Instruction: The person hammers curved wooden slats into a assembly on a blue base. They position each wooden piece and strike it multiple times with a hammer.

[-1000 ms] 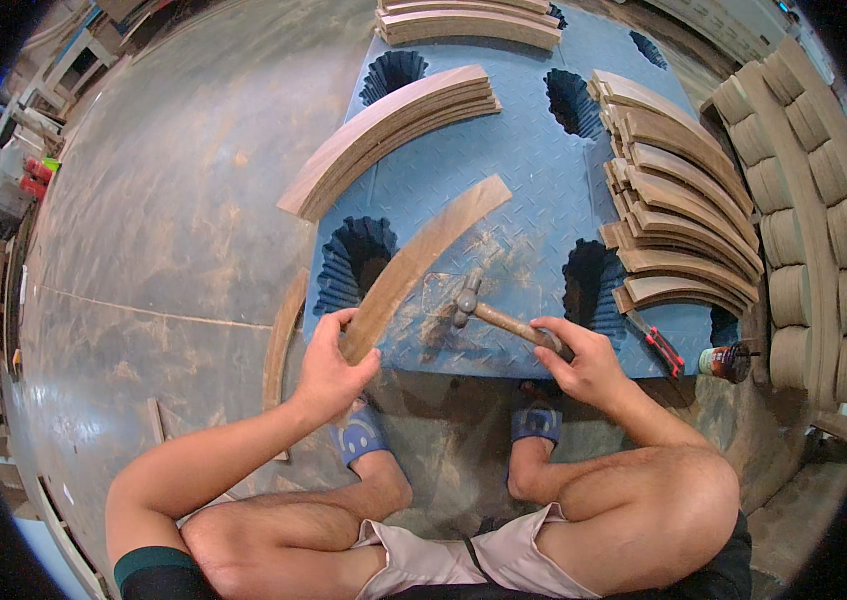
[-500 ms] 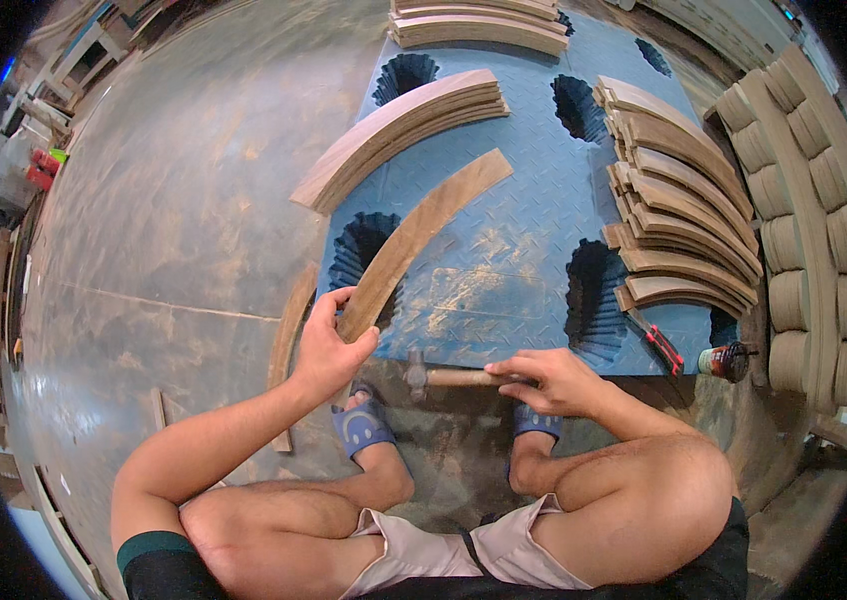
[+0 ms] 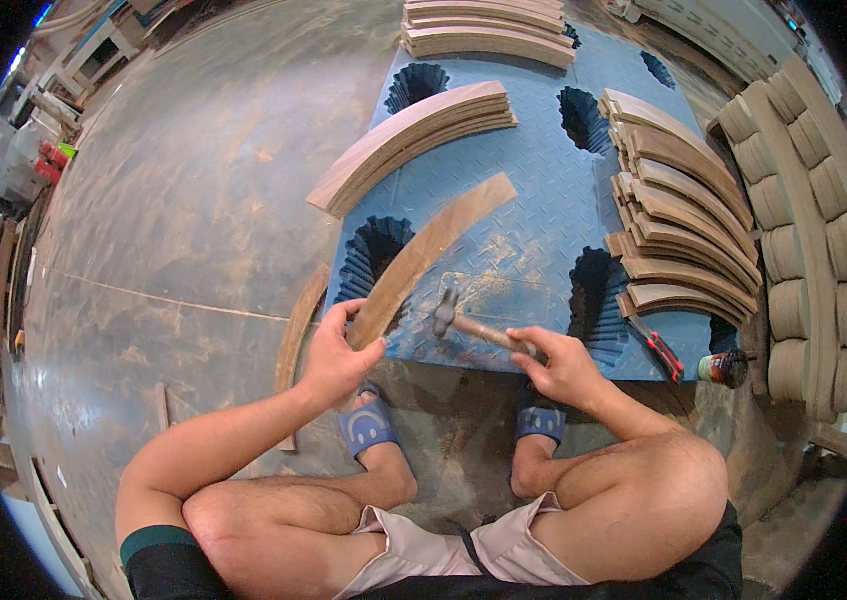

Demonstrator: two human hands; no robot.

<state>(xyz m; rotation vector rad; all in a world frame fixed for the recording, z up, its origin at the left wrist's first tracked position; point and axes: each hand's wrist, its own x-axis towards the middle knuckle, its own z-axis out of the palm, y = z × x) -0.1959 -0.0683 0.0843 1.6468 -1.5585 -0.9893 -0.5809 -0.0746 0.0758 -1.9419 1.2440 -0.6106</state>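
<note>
Passable rightward of curved slat (image 3: 425, 250), over blue platform (image 3: 543, 220), as far as fanned slats (image 3: 683, 178). Obstructed right of its near end by hammer (image 3: 483, 333) (gripped in right hand (image 3: 558, 368)); blocked beyond it by stacked slats (image 3: 413, 122).

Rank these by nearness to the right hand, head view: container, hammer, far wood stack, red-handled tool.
1. Hammer, held in the right hand.
2. Red-handled tool, right of the hand.
3. Container, farther right.
4. Far wood stack, toward the blue platform's far end.

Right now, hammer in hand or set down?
In hand: the right hand grips the hammer by its handle, head over the blue pallet. Can't tell whether head and pallet touch.
</note>
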